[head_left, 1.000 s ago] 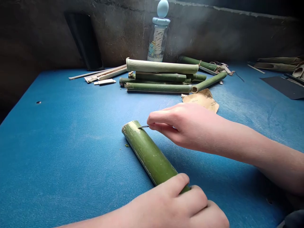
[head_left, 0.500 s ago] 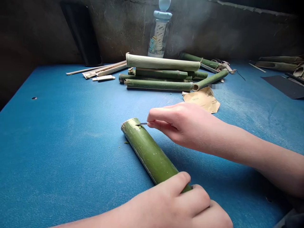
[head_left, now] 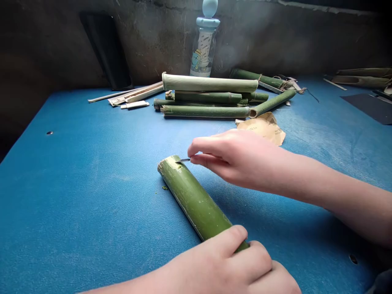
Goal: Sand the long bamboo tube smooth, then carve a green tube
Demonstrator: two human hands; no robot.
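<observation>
A thick green bamboo piece lies slantwise on the blue table, its far cut end pointing up-left. My left hand grips its near end, fingers wrapped over it. My right hand reaches in from the right and pinches a small thin metal blade. The blade tip rests on the bamboo skin close to the far end. A few green shavings lie on the table beside that end.
A stack of several bamboo lengths lies at the back, with split strips to its left. A sheet of sandpaper sits behind my right hand. A bottle stands by the dark wall. More bamboo and a dark sheet lie far right.
The blade has crept slightly toward the bamboo's far end; both hands otherwise keep their grips. The view shifted a little.
</observation>
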